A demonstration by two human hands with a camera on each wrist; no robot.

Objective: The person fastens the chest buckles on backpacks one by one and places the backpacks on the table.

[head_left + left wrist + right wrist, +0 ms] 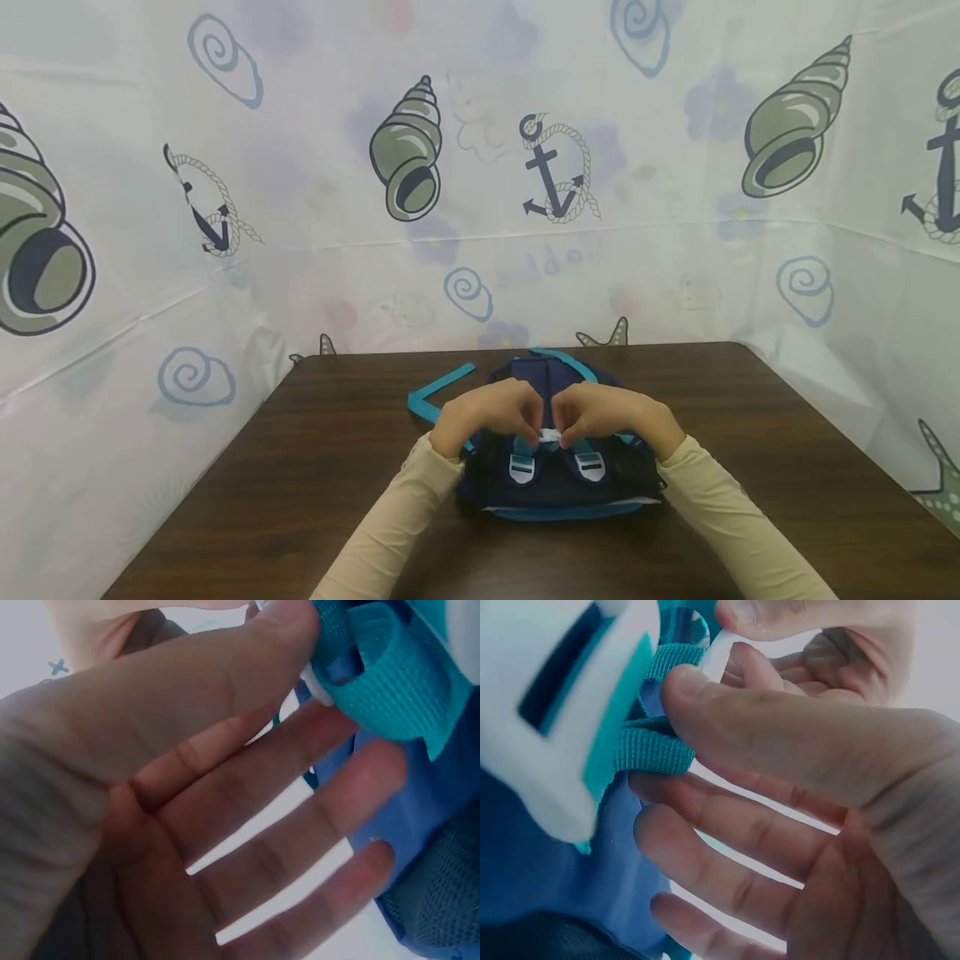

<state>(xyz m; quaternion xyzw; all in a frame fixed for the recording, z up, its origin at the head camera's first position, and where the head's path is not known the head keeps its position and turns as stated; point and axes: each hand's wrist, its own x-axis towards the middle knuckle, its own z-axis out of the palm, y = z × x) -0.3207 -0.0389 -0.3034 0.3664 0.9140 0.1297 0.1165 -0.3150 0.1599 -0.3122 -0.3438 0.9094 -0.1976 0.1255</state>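
Observation:
A navy backpack (558, 492) with teal straps lies on the table in the head view. Over its middle, both hands meet at a small white buckle (550, 435). The left hand (491, 410) pinches one side of it between thumb and index finger, and the right hand (609, 410) pinches the other side. In the right wrist view a white edge of the buckle (718, 657) shows between the thumbs, beside folded teal webbing (654, 750). A teal webbing loop (397, 694) hangs by the left fingertips. The other fingers of both hands are spread loosely. Fingers hide much of the buckle.
Two white strap adjusters (522, 468) sit on the bag's front, just below the hands. A loose teal strap (427, 400) trails left across the brown table (315, 500). A white printed cloth (480, 167) hangs behind and along both sides.

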